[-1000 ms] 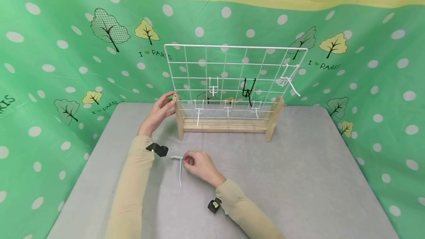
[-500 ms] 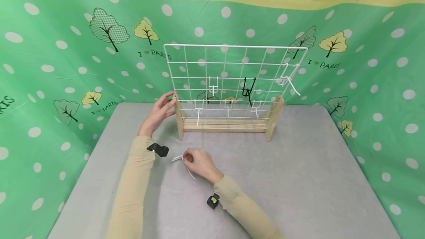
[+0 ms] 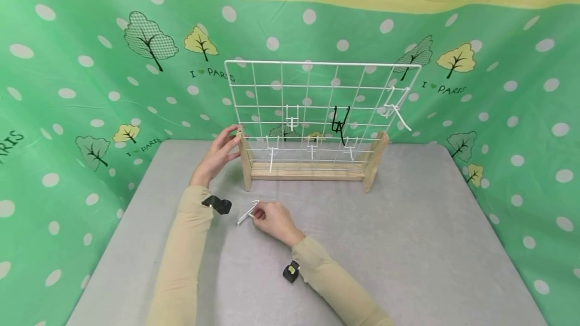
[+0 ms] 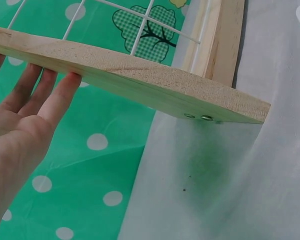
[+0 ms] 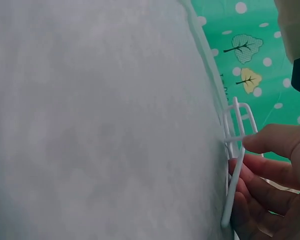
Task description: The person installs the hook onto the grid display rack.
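My left hand [image 3: 217,156] is at the left wooden post [image 3: 245,165] of a white wire grid rack [image 3: 308,86]. In the left wrist view its fairly straight fingers [image 4: 60,100] touch the post's outer face. In front of the rack, my right hand [image 3: 277,223] pinches a white wire hook [image 3: 246,215] between thumb and fingers. The right wrist view shows the hook's looped frame [image 5: 240,117] above the thumb, with a long prong running down past the fingers.
Several white hooks [image 3: 272,154] hang on the grid, along with one black hook [image 3: 338,124]. Another white hook [image 3: 393,109] sits at the grid's right edge. The rack stands on a grey-covered table [image 3: 426,225], before a green dotted curtain [image 3: 507,64].
The white hook has turned in my right hand: its long prong hung down toward the front and now points away toward the rack. My left hand has stayed at the post.
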`<state>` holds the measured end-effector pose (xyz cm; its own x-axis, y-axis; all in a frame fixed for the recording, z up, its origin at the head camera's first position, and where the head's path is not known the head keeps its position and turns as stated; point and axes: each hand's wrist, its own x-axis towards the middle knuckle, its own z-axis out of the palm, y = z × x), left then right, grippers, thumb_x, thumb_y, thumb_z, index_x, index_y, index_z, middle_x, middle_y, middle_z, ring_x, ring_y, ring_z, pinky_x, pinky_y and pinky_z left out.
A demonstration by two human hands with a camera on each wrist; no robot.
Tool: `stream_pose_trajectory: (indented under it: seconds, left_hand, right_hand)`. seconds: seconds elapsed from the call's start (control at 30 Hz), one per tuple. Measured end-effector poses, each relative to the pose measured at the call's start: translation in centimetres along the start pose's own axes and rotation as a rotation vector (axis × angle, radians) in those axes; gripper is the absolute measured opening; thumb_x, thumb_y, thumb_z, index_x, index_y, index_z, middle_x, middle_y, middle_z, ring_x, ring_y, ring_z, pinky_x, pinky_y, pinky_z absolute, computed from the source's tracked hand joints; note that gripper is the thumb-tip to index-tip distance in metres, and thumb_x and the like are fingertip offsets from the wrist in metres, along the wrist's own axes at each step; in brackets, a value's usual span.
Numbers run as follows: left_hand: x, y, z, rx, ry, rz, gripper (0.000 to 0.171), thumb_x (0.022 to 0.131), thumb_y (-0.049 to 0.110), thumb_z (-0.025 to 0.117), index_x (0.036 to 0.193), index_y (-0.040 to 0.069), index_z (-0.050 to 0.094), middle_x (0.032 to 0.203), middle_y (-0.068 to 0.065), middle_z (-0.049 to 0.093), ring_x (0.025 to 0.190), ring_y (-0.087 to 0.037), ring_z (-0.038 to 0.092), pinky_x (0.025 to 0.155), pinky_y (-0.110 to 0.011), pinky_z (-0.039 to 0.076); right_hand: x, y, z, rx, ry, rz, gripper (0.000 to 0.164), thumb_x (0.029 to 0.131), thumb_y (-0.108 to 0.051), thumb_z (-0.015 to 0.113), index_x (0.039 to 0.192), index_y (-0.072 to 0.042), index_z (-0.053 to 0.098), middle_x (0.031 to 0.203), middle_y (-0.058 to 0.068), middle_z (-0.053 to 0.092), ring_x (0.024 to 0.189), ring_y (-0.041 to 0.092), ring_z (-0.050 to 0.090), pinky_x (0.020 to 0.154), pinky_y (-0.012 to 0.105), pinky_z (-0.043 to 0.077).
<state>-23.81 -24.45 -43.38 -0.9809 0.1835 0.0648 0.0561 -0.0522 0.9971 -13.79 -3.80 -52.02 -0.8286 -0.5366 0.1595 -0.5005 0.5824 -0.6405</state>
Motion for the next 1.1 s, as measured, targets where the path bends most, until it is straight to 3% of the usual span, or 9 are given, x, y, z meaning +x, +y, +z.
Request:
stream_pose_trajectory:
  seconds: [0.27,0.57,0.77,1.1]
  left_hand:
    - [0.0,0.1,0.1,0.006,-0.005,0.012,0.049,0.103,0.025,0.050,0.147,0.012,0.034,0.149,-0.019,0.032,0.136,-0.030,0.030,0.107,-0.054,0.034]
    - [0.0,0.1,0.3,-0.024,-0.004,-0.004,0.047,0.104,0.020,0.047,0.148,0.013,0.033,0.151,-0.020,0.030,0.137,-0.031,0.029,0.107,-0.054,0.033]
    - [0.0,0.0,0.2,-0.010,0.003,-0.004,0.049,0.104,0.018,0.045,0.150,0.011,0.030,0.152,-0.020,0.027,0.138,-0.033,0.027,0.107,-0.054,0.033]
    - [0.0,-0.2,0.1,0.000,0.004,0.006,0.053,0.104,0.023,0.047,0.150,0.009,0.028,0.153,-0.019,0.026,0.139,-0.033,0.026,0.107,-0.055,0.032]
  right_hand:
    - [0.0,0.3,0.5,0.071,0.027,0.039,0.007,0.077,-0.008,0.071,0.082,-0.013,0.070,0.068,-0.013,0.058,0.061,-0.003,0.049,0.055,0.012,0.040]
    - [0.0,0.7,0.2,0.354,0.169,0.177,0.009,0.077,0.002,0.070,0.082,-0.004,0.073,0.067,-0.006,0.060,0.059,0.001,0.049,0.054,0.017,0.043]
    - [0.1,0.5,-0.5,0.355,0.274,0.232,0.009,0.074,0.000,0.071,0.080,-0.006,0.075,0.066,-0.006,0.062,0.059,0.001,0.050,0.054,0.017,0.043]
    - [0.0,0.4,-1.6,0.343,0.368,0.224,0.007,0.074,0.000,0.071,0.078,-0.005,0.071,0.068,-0.004,0.061,0.058,0.003,0.049,0.053,0.018,0.042]
